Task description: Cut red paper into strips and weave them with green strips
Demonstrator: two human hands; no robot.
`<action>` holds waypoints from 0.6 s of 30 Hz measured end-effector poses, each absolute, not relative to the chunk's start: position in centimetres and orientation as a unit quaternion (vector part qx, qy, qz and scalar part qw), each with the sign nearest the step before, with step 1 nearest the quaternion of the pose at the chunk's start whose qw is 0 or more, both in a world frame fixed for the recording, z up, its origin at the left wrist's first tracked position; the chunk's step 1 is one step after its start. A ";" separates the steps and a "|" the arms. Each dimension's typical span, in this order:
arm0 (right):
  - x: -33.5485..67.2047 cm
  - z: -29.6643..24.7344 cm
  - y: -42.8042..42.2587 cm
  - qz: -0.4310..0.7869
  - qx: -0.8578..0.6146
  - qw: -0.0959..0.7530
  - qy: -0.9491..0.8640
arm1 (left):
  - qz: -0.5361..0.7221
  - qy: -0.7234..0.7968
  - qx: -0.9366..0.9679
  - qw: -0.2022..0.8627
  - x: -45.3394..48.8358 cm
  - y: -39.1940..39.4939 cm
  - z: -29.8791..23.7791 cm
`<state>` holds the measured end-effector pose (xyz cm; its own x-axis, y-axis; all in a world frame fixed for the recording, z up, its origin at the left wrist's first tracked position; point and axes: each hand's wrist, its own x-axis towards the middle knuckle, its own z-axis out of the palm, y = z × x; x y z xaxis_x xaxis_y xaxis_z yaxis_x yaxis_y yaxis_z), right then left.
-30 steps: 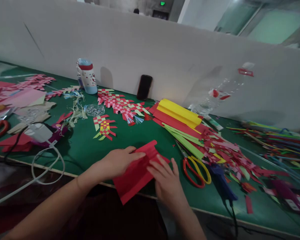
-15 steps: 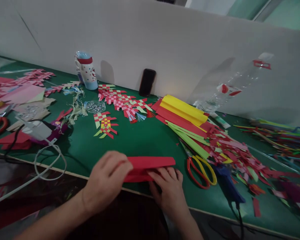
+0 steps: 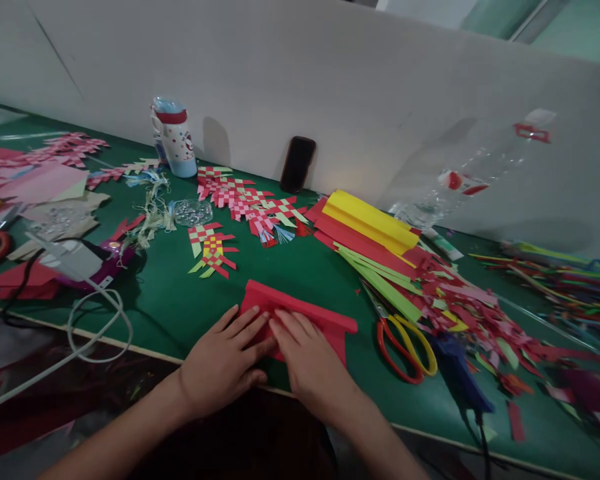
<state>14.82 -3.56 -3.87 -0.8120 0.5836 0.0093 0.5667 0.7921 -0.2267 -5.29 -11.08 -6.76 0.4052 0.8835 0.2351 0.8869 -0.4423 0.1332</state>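
Observation:
A sheet of red paper (image 3: 330, 329) lies on the green table in front of me, its far edge folded up into a raised strip. My left hand (image 3: 227, 360) rests on the paper's left part with fingers stretched out. My right hand (image 3: 307, 360) lies flat on the middle of the sheet, fingertips near the fold, its fingers close beside the left fingertips. Neither hand grips the paper. To the right are scissors (image 3: 405, 343) with red and yellow handles. Beyond the sheet sit small woven paper fish (image 3: 213, 250) in red, yellow and green.
Folded yellow paper (image 3: 370, 220) lies on red sheets, beside green strips (image 3: 380, 280) and a heap of paper scraps (image 3: 470, 300). A blue glue gun (image 3: 463, 373) is at right. A phone (image 3: 298, 165) and cup (image 3: 177, 143) stand by the wall. A white cable (image 3: 100, 290) loops at left.
The red paper, earlier held up and folded between both hands, now lies spread on the table. Both hands have released it and pressed flat on it; my right hand moved left.

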 end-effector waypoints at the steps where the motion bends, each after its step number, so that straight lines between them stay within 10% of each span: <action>1: 14.4 -4.0 -2.7 0.121 -0.291 0.034 -0.948 | -0.137 -0.525 -0.840 0.008 -5.4 -11.1 -6.9; 18: 14.8 -5.4 3.2 0.058 -0.445 0.000 -0.894 | -0.129 -0.537 -0.834 -0.014 -5.6 -11.2 -6.9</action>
